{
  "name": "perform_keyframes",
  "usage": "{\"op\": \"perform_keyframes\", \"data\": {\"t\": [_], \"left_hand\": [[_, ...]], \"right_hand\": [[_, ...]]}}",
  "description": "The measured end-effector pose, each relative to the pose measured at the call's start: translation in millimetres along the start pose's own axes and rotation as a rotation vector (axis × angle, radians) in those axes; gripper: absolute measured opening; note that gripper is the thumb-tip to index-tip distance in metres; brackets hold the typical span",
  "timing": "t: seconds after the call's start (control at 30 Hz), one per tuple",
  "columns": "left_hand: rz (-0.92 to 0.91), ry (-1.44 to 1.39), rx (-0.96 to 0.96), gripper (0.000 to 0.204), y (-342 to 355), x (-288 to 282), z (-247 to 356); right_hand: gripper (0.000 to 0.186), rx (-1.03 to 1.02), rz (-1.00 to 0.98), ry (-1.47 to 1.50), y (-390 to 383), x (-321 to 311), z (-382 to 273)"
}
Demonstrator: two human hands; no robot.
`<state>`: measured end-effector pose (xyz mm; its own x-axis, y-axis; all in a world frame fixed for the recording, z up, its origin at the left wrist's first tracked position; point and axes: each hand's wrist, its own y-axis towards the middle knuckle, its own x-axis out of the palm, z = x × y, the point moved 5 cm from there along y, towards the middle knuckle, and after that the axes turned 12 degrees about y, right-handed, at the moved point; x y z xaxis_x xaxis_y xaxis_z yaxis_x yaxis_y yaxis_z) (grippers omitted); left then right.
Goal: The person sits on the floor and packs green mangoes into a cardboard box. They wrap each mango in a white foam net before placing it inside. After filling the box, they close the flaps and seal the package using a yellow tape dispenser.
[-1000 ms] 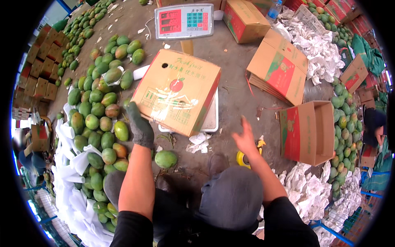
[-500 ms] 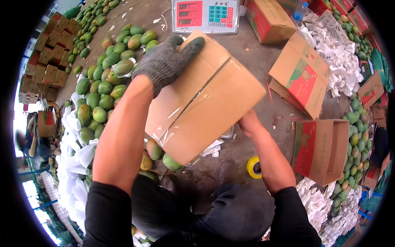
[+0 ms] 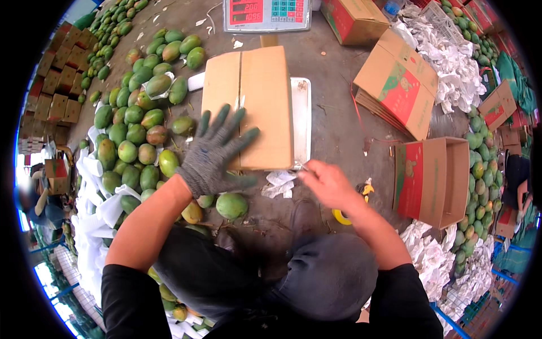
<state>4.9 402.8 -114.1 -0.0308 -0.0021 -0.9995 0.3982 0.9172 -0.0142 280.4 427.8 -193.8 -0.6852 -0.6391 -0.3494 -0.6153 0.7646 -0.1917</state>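
Observation:
A closed cardboard box [image 3: 262, 107], its seam covered with clear tape, rests on the white pan [image 3: 303, 113] of a floor scale. My left hand [image 3: 217, 152], in a grey glove with dark green fingertips, is open, its fingers spread over the box's near left part. At the near right corner of box and pan is my bare right hand [image 3: 327, 183]. Its thumb and fingers are pinched together; what they hold, if anything, is too small to make out. Crumpled white paper [image 3: 279, 183] lies on the floor beside that corner.
The scale's display [image 3: 267, 14] stands beyond the box. Piled mangoes [image 3: 135, 133] and white foam sleeves [image 3: 93, 214] lie left. Flattened cartons [image 3: 398, 85], an open box [image 3: 432, 178] and paper wrappers [image 3: 435, 56] are right. A yellow tape roll [image 3: 341, 217] lies near my feet.
The box was tilted up between my hands; now it lies level on the scale. My left hand has slid from its far edge to its near left part, fingers spread. The display's readings differ.

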Motion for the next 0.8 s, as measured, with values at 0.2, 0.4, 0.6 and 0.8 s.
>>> {"op": "perform_keyframes", "data": {"t": [0.2,0.4,0.6,0.8], "left_hand": [[0.076,0.05,-0.13,0.093,-5.0,24.9,35.5],[0.059,-0.177,-0.629,0.082,45.9,20.3,93.6],[0.127,0.175,-0.18,0.079,38.5,14.4,17.4],[-0.06,0.178,-0.426,0.084,80.9,5.8,19.9]], "right_hand": [[0.038,0.123,-0.076,0.14,-66.0,-12.6,-6.4],[0.037,0.454,0.34,0.539,-159.4,-30.3,57.3],[0.035,0.318,0.399,0.17,-232.9,-64.8,18.7],[0.036,0.499,0.375,0.311,-308.9,-34.9,50.1]]}}
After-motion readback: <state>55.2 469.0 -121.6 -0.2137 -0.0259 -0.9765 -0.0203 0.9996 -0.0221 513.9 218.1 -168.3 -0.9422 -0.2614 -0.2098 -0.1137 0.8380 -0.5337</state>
